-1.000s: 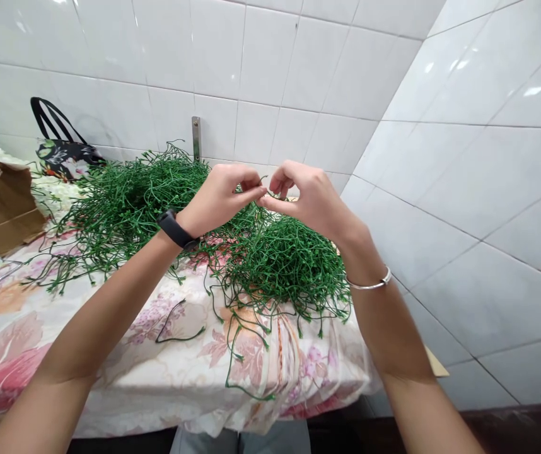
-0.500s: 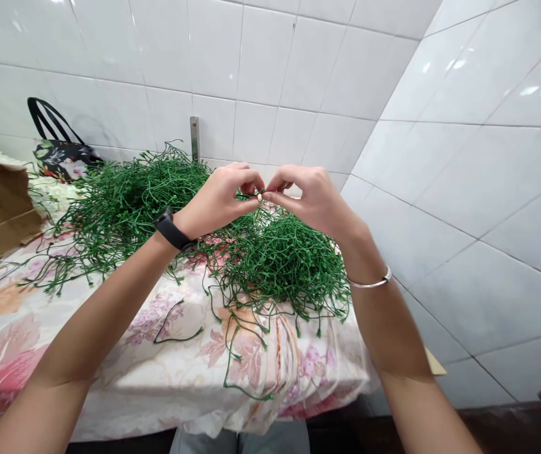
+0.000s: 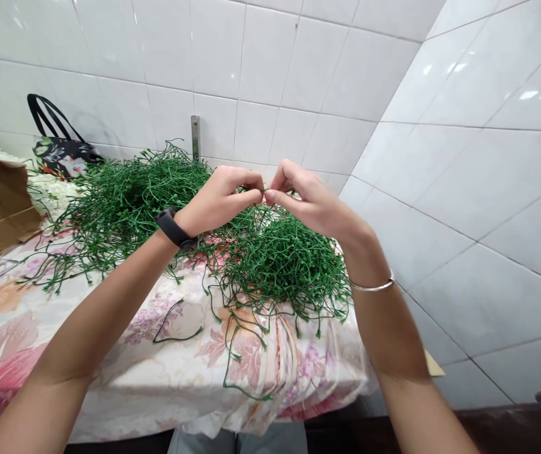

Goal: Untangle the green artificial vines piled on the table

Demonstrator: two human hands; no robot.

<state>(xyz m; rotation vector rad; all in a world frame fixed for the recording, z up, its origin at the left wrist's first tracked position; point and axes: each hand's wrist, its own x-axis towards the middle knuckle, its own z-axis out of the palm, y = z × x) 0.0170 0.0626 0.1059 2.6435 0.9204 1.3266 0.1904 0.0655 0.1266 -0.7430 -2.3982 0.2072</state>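
My left hand [image 3: 233,192] and my right hand [image 3: 301,197] meet fingertip to fingertip above the table. Both are closed in a pinch on a thin green artificial stem [image 3: 265,192], of which only a small bit shows between the fingers. Just below my hands lies a heap of green plastic stems [image 3: 289,261] with small forked tips. A larger pile of such stems [image 3: 142,189] spreads behind my left wrist. One loose stem [image 3: 178,339] lies apart on the floral tablecloth [image 3: 147,372], nearer to me.
A black floral bag [image 3: 65,154] stands at the back left by the tiled wall. A brown cardboard box [image 3: 3,205] sits at the left edge, with whitish petals [image 3: 55,192] beside it. A metal bracket [image 3: 195,139] is on the wall. A tiled side wall [image 3: 478,189] rises at right.
My right hand's fingers have shifted, with the index knuckle raised and the fingertips still against the left ones. The piles stay as they were.
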